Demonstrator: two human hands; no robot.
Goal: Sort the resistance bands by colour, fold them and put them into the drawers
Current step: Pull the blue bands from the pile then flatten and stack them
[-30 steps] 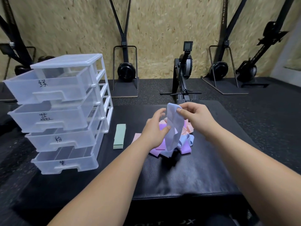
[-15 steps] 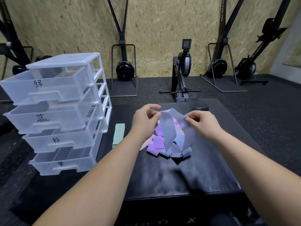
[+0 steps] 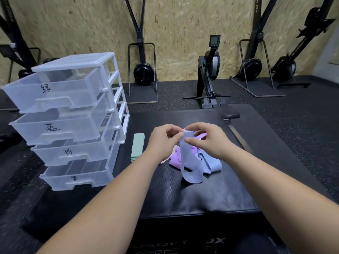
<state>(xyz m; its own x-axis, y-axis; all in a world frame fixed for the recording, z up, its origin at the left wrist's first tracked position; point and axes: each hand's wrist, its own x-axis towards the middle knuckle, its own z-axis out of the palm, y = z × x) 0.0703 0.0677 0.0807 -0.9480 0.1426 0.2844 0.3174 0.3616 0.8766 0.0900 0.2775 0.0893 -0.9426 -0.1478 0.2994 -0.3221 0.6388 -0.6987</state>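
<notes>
The left hand (image 3: 163, 142) and right hand (image 3: 207, 142) are close together above the black surface (image 3: 201, 195), fingertips nearly touching. Both pinch the upper end of a pale blue band (image 3: 190, 162) between thumb and fingers. The band hangs below them in a loose loop, and I cannot tell whether its lower bend touches the surface. Right under the hands lies a heap of bands (image 3: 175, 160) in purple, pink and blue. Just left of the left hand, a folded green band (image 3: 137, 146) lies flat, apart from the heap. Farther left stands a clear drawer unit (image 3: 73, 121), its four drawers pulled out, each with a handwritten mark.
</notes>
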